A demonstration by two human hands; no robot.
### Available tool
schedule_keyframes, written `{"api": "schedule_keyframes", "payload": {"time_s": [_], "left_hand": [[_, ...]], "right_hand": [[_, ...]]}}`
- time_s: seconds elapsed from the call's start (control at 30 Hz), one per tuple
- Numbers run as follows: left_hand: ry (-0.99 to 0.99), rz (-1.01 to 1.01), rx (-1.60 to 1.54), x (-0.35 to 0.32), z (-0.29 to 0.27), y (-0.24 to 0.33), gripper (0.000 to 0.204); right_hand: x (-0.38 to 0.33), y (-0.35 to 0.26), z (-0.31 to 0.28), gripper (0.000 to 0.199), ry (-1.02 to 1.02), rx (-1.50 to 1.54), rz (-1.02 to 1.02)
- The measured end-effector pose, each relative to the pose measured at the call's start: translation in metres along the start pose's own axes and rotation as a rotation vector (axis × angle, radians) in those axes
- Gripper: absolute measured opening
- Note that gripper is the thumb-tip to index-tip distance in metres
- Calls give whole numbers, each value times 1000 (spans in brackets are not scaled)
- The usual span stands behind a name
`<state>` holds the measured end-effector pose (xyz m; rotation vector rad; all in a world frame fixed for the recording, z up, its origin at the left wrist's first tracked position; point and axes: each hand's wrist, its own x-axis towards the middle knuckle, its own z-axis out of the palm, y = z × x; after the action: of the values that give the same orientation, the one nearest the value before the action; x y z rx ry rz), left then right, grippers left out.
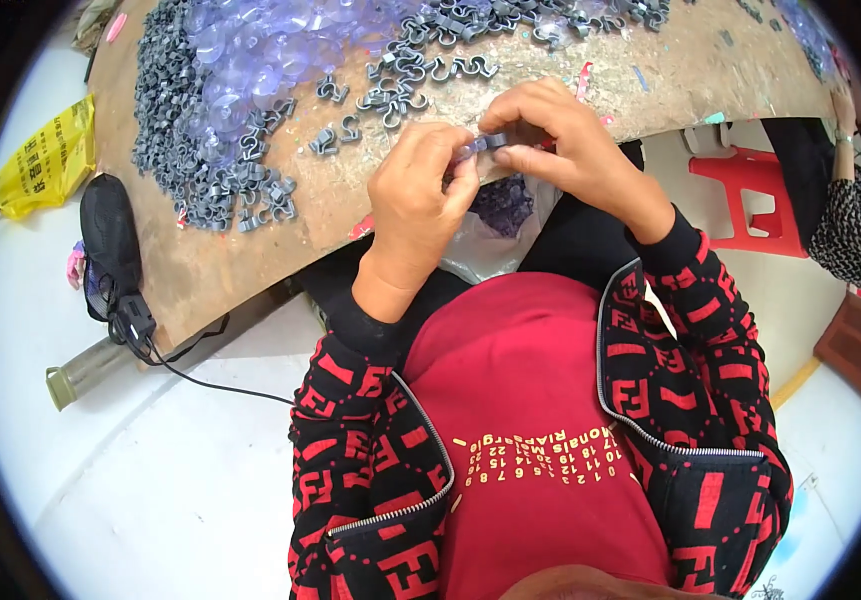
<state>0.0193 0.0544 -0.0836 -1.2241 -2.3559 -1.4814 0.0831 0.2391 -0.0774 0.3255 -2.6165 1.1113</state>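
At the near edge of the table my left hand (415, 190) pinches a small, clear purplish suction cup (464, 152), mostly hidden by the fingers. My right hand (560, 140) grips a grey plastic clip (495, 140) between thumb and forefinger. The two pieces meet or nearly meet between my fingertips; whether they are joined I cannot tell. Below the hands, a clear plastic bag (470, 258) with dark purplish pieces (502, 208) in it rests at my lap. Several loose grey clips (390, 105) lie on the wood just beyond my hands.
The wooden table (220, 270) carries a large heap of clear suction cups (260, 50) and a pile of grey clips (165, 110). A black pouch (110, 230) with a cable and a yellow bag (50, 160) are at left. A red stool (750, 195) and another person's patterned sleeve (855, 220) are at right.
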Motion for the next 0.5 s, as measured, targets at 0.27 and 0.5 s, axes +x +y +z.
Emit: {"api": "schedule_keyframes", "payload": {"time_s": [0.27, 0.5], "left_hand": [[-42, 89, 71, 8, 3, 2, 19], [-178, 2, -11, 22, -4, 1, 17]], "right_hand": [[4, -4, -6, 11, -40, 260, 266], [11, 1, -15, 9, -165, 462, 422]]}}
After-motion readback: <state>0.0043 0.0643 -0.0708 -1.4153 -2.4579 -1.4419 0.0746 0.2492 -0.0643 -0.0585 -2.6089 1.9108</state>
